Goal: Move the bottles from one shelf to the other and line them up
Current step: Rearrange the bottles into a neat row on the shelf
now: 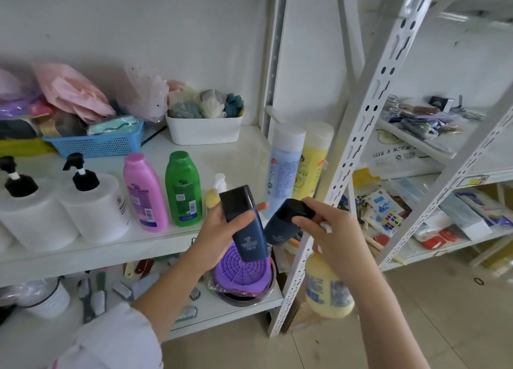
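Bottles in transit: two dark navy ones and a pale yellow one, all carried in front of the white shelf [227, 157] where the row is forming. Your left hand [222, 230] wraps its fingers round the flat navy bottle [245, 224], cap up and tilted left. Your right hand [330, 230] pinches the rounder navy bottle [286, 221] by its black cap, while the yellow bottle [327, 285] hangs below the same hand; how the fingers hold it cannot be told, as the palm hides the neck.

Already standing along the shelf's front: two white pump jars [91, 207], a pink bottle [144, 194], a green bottle [183, 188] and a small yellow pump bottle [215, 191]. A tall blue bottle [283, 169] and a tall yellow bottle [313, 160] stand further right, set back.

To place well, set down the left-hand bottle first, upright, just beside the small yellow pump bottle and level with the front edge. The right hand carries two items on a doubtful hold, so lower the hanging yellow one onto the shelf before freeing the navy cap. Mind the slotted upright [358, 152] close to your right wrist.
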